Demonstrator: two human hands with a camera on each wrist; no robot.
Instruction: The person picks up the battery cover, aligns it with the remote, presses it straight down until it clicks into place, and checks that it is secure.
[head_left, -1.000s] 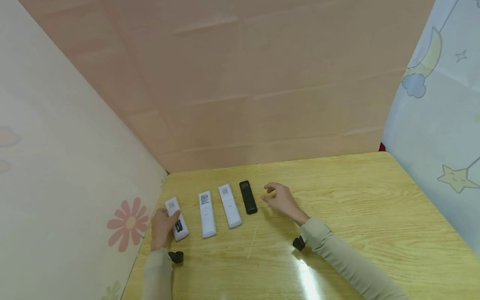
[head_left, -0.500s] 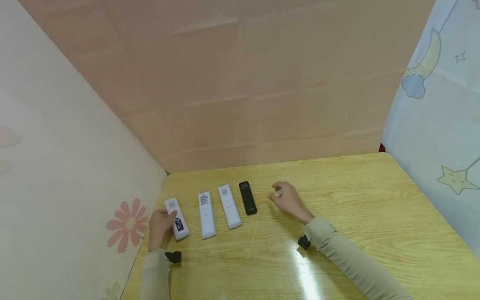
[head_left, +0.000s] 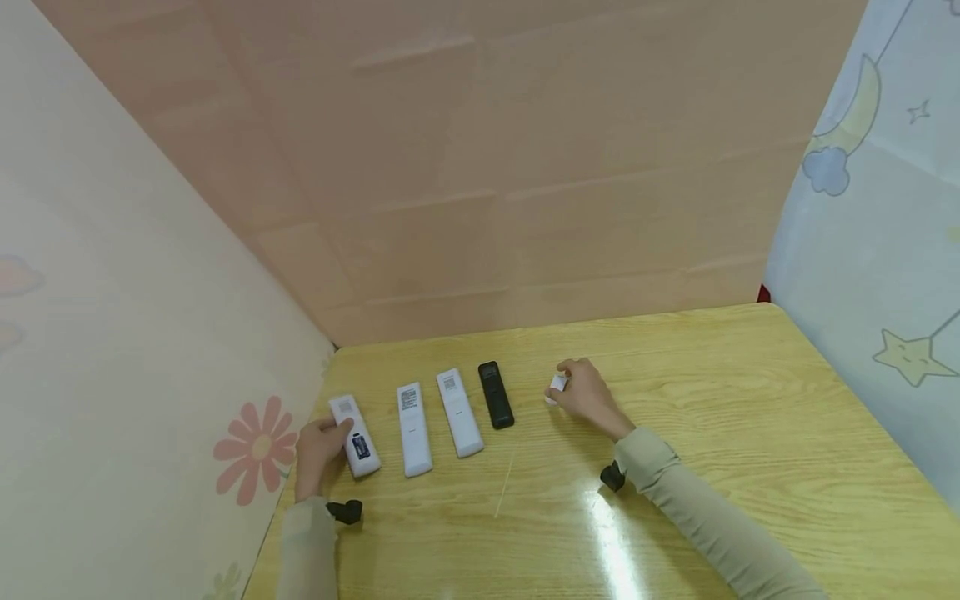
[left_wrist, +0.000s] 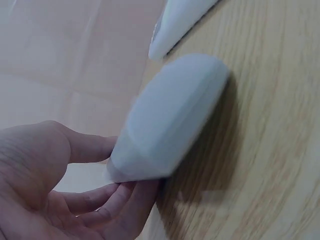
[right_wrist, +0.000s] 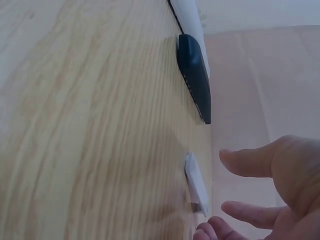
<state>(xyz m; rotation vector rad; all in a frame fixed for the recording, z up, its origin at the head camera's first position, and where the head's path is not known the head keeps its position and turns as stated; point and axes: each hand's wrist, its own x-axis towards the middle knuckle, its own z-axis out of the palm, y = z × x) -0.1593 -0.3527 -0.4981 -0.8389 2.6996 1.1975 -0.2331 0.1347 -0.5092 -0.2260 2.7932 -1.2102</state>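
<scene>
My left hand [head_left: 318, 450] grips a white remote control [head_left: 362, 462] at the left of the table, thumb on one side and fingers on the other. Its back faces up, and a dark battery compartment [head_left: 361, 447] shows uncovered. In the left wrist view the remote's rounded end [left_wrist: 175, 105] points away from the fingers. My right hand [head_left: 588, 396] is beside a small white battery cover [head_left: 557, 386]. In the right wrist view the cover [right_wrist: 196, 185] lies at the table surface, while the thumb [right_wrist: 250, 162] and forefinger are spread apart near it.
Two more white remotes, one [head_left: 414, 429] nearer the left hand and another [head_left: 460, 412], lie face down in a row. A black remote [head_left: 496, 395] lies between them and the right hand. Walls of printed cloth border the wooden table [head_left: 712, 400].
My right hand has moved a little right, away from the black remote. The white cover, partly hidden by its fingers before, now shows more fully. The left hand keeps its hold on the remote.
</scene>
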